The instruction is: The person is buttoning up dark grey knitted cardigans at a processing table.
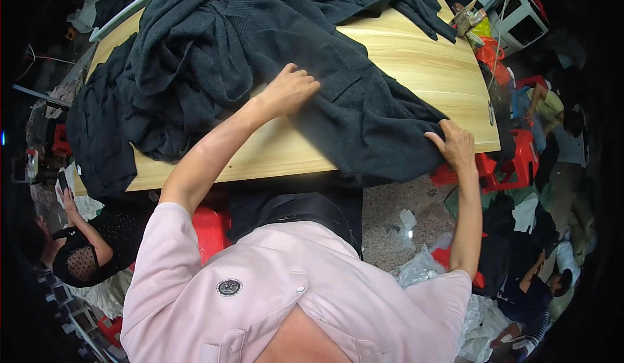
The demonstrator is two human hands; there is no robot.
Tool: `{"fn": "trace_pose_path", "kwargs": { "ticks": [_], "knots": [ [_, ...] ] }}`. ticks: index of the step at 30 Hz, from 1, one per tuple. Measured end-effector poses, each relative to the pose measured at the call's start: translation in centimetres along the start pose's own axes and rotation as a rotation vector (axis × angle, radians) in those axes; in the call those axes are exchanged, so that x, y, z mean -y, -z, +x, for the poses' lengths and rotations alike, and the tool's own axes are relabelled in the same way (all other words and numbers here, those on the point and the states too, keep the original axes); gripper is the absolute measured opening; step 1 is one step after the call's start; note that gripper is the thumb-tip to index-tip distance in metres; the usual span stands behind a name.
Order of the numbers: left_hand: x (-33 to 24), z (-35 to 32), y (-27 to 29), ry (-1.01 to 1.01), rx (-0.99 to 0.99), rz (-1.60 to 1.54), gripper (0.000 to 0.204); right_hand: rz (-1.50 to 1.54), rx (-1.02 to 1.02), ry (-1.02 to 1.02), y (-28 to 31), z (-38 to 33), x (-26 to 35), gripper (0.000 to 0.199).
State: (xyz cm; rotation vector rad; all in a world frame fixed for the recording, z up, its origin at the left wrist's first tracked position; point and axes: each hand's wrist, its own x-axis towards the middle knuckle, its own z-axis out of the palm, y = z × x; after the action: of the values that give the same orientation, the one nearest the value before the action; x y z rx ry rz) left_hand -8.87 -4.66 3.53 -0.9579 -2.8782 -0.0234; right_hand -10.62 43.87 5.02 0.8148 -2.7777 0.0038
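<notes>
A dark charcoal knit garment (pixel 383 122) lies spread across the wooden table, and its near right part hangs over the front edge. Toward the middle of it, my left hand (pixel 290 92) is closed with curled fingers, gripping the fabric; a ring shows on one finger. At the garment's right end, my right hand (pixel 457 146) holds the border, the thumb lying on the cloth and the other fingers bent over the corner. The cloth below my left hand is blurred by motion. A bunched heap of similar dark knitwear (pixel 188 57) covers the table's left side.
The wooden table (pixel 416 51) stands before me. Red stools (pixel 520 161) are at its right, with another red stool (pixel 209 230) near my left side. Plastic bags (pixel 422 265) lie on the speckled floor. Other people sit at left and right. Small tools stand at the far right corner.
</notes>
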Motion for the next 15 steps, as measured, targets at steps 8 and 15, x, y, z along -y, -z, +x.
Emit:
{"fn": "trace_pose_path", "kwargs": {
  "ticks": [8,15],
  "knots": [
    [-13.3,-9.6,-0.6,-0.008,0.127,-0.161,0.016,0.008,0.017,-0.059,-3.9,0.4,-7.7,0.037],
    [-14.0,-9.2,2.5,0.346,-0.268,-0.488,0.053,0.458,0.109,-0.218,-5.2,-0.2,-8.5,0.030]
  ]
}}
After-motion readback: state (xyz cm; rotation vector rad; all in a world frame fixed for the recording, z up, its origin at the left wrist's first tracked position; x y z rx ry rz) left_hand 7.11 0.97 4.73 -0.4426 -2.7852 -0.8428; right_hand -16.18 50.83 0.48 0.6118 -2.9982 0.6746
